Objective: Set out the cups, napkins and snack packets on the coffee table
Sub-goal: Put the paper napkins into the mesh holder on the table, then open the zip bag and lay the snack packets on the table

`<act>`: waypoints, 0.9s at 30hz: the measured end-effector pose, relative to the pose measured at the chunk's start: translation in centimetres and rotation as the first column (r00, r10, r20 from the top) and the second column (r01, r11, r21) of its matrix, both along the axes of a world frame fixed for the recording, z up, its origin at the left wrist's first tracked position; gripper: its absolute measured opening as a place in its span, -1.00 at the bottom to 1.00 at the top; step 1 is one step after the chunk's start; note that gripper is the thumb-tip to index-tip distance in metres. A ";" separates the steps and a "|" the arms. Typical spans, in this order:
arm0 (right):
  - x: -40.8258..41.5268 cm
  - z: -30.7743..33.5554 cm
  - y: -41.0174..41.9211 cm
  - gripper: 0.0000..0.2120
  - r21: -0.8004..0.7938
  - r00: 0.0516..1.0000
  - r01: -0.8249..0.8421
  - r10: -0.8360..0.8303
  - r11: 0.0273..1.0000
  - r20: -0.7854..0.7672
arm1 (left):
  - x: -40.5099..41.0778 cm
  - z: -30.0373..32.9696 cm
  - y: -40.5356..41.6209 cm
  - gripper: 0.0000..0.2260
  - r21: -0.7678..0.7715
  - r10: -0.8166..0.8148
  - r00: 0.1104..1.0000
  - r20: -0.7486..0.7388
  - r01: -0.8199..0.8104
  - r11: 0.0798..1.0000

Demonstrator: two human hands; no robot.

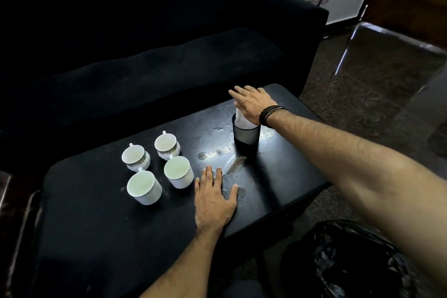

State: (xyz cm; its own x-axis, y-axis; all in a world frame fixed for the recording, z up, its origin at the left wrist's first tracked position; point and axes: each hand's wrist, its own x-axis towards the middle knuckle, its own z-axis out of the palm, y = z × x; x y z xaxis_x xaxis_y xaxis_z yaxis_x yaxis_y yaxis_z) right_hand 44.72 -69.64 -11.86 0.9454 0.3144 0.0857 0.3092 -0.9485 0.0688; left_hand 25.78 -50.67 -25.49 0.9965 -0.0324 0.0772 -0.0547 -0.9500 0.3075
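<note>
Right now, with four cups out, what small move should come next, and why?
Probably lift the right hand clear of the white napkins. They already stand in the mesh holder on the coffee table, and no snack packets show yet.

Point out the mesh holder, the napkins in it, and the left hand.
mesh holder point(246, 135), head view, front of its mesh wall
napkins point(241, 119), head view, white edge above the rim
left hand point(213, 201), head view, back of the hand

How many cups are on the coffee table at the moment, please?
4, clustered on the left part of the coffee table: two patterned cups at the back, two plain white cups in front. None appears hidden.
</note>
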 end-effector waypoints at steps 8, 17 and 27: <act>-0.6 0.8 0.0 -0.48 0.141 0.998 0.045 -0.051 0.989 0.041 | 0.0 0.1 0.0 -0.28 -0.004 -0.002 1.000 0.001 0.002 1.000; -5.0 5.9 3.7 -0.50 0.274 1.000 0.019 -0.018 0.961 -0.005 | 0.3 5.2 0.5 -0.33 0.022 -0.144 0.967 -0.209 0.152 0.988; -10.8 8.1 16.2 -0.47 0.293 0.972 -0.155 0.198 0.944 -0.123 | -2.5 16.8 13.8 -0.40 0.067 -0.009 1.000 0.019 0.008 0.998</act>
